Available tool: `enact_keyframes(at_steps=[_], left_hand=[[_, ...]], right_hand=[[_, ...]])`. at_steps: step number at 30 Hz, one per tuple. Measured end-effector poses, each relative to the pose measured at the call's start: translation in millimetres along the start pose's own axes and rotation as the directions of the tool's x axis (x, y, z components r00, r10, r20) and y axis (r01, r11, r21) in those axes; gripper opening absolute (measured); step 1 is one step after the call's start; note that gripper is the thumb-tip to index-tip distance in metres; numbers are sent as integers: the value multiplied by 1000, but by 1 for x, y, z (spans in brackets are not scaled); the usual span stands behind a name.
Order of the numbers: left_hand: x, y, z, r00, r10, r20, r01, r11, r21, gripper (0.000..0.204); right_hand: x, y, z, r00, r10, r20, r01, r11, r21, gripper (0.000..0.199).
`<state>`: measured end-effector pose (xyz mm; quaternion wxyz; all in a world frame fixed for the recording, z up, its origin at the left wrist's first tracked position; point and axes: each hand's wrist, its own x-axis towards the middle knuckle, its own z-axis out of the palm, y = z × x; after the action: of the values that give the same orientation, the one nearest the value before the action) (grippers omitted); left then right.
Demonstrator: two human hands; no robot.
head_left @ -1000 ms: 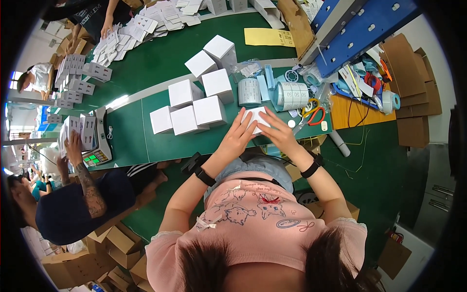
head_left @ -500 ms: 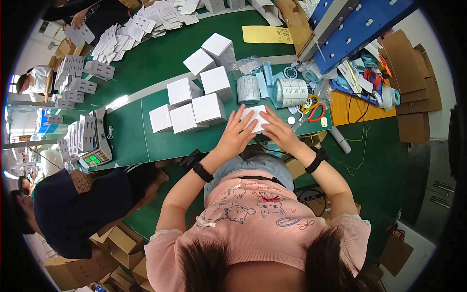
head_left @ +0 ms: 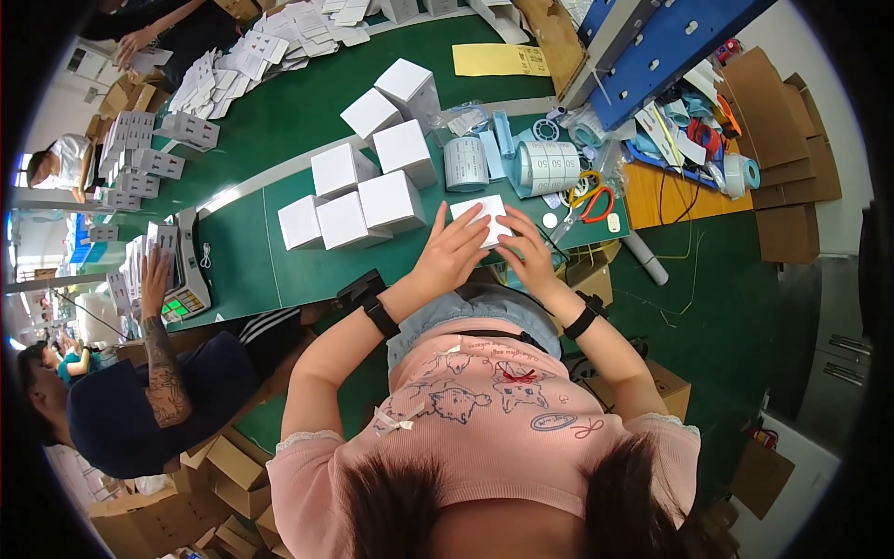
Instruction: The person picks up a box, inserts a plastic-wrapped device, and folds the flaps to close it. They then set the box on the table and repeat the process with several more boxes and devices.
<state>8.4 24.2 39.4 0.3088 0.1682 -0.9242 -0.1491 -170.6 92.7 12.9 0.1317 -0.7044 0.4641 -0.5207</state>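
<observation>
Works at a green table [head_left: 240, 244] across the upper half of the frame. Has seven white boxes [head_left: 389, 194] grouped left of centre. Spreads left hand [head_left: 451, 255] loosely over a smaller white box [head_left: 490, 201] near centre. Bends right hand [head_left: 535, 262] at its right edge; cannot tell whether gripping.

The box [head_left: 492, 206] was white and plain, with straight edges and a flat upper face. It was at the near edge of the green table [head_left: 233, 252], turned slightly askew, though whether it rested there or was held just clear could not be told. Fingers of the left hand [head_left: 449, 256] and right hand [head_left: 534, 264] touched it, partly hiding its face.
</observation>
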Motion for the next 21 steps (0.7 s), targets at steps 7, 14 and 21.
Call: enact_keyframes(at_steps=[7,14,21], left_hand=[[3,-7,1,1000,16,26,-18,997,78,24],[8,0,0,982,125,139,-136,988,73,26],[15,-2,-13,990,-18,139,29,997,-75,25]], right_hand=[[4,-80,-85,803,538,258,-468,836,-286,32],[26,-155,-151,683,704,195,-687,710,-156,24],[-9,-94,-104,743,652,148,-623,756,-200,26]])
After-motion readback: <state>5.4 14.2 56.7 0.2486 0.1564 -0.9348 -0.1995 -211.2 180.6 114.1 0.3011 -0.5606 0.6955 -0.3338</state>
